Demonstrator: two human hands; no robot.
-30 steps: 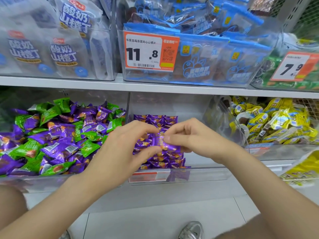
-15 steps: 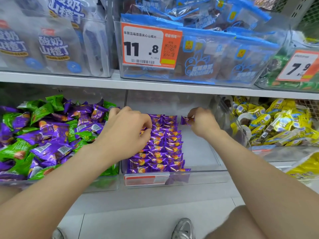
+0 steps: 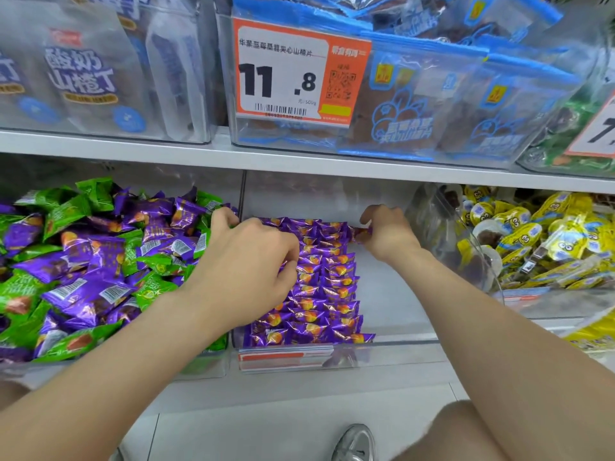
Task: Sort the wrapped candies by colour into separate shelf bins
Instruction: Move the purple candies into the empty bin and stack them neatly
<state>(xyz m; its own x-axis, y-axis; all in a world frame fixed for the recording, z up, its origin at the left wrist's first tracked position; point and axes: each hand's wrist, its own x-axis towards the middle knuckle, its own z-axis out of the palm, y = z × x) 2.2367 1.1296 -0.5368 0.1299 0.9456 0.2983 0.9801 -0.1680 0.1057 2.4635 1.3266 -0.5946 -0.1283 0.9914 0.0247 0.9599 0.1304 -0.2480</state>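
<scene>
I see the right hand at the back of the middle bin, a clear one. It pinches one purple candy between thumb and fingertips. The candy sits just right of the far end of the purple rows, touching or nearly touching them. The rows fill the left part of that bin, packed flat and neat. The right part of its floor is bare.

The left hand hangs over the divider between the left bin and the middle bin. Its fingers are curled, knuckles up, with the tips down on the purple rows. I can't tell if it grips a candy; the fingertips are hidden under the palm.

The left bin holds a loose heap of mixed candies, green and purple jumbled together and piled high.

The right bin is clear with a curved wall and full of yellow candies.

On the upper shelf is an orange and white price tag reading 11.8, clipped on a bin of blue bags. White bags are to its left.

Bottom edge: one grey shoe on the light floor.
</scene>
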